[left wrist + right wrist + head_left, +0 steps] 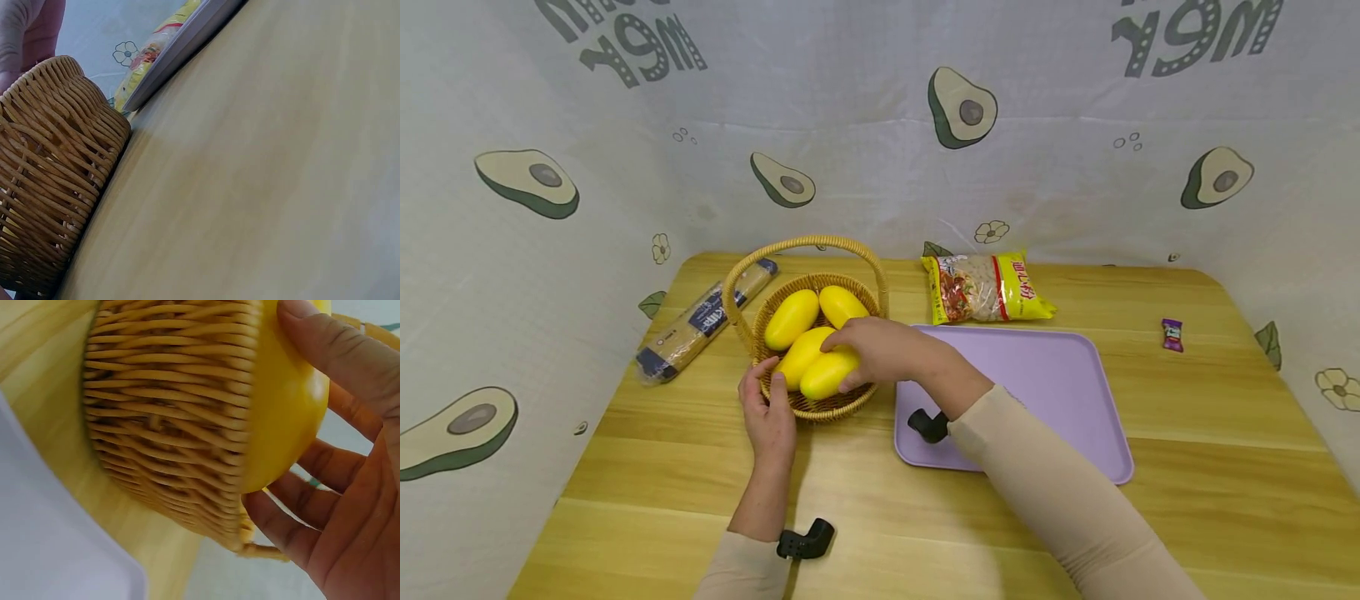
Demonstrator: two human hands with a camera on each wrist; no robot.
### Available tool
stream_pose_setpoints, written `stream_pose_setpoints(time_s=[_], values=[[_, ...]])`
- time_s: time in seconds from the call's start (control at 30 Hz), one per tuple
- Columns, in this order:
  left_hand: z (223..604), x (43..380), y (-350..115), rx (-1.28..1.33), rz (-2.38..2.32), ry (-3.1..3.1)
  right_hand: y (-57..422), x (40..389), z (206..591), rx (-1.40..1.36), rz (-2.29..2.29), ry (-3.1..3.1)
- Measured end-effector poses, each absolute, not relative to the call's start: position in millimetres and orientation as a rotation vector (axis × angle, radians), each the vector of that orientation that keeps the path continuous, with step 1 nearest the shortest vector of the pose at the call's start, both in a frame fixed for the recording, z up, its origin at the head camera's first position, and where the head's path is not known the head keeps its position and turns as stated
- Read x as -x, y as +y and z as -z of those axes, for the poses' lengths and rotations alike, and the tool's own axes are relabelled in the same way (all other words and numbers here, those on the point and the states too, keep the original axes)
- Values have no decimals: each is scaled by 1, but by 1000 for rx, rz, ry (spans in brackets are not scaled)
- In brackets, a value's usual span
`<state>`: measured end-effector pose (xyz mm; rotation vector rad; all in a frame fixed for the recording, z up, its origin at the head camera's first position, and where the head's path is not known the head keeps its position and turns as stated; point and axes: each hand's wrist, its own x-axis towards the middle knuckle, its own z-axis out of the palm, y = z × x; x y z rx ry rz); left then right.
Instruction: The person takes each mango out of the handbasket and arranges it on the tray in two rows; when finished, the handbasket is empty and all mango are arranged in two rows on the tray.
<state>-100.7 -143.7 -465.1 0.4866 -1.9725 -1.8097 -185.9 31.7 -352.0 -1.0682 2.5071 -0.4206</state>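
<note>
A wicker basket (844,411) with a tall arched handle holds several yellow mangoes. My right hand (883,350) reaches in from the right and grips the front mango (827,374), thumb on the near side. In the right wrist view that mango (284,419) stands out above the woven rim, with the fingers (328,465) curled about its far side. My left hand (769,412) holds the basket's front left rim, its thumb and fingers close to the mangoes. The left wrist view shows the basket's woven side (56,156); the left hand's grip is out of sight there.
A lilac tray (1052,375) lies right of the basket, partly under my right forearm. Behind it rests a yellow food packet (981,287). A long clear-wrapped packet (700,325) lies left of the basket. A small purple wrapped sweet (1172,334) sits far right.
</note>
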Motion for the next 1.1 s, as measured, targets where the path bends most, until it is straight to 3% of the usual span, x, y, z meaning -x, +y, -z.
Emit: stream_pose_setpoints(time_s=[0.6, 1.1], values=[[465, 99, -144, -490, 1812, -1972, 43, 177, 322, 1062, 655, 2567], [464, 99, -142, -458, 1778, -1951, 60, 141, 338, 1109, 999, 2452]])
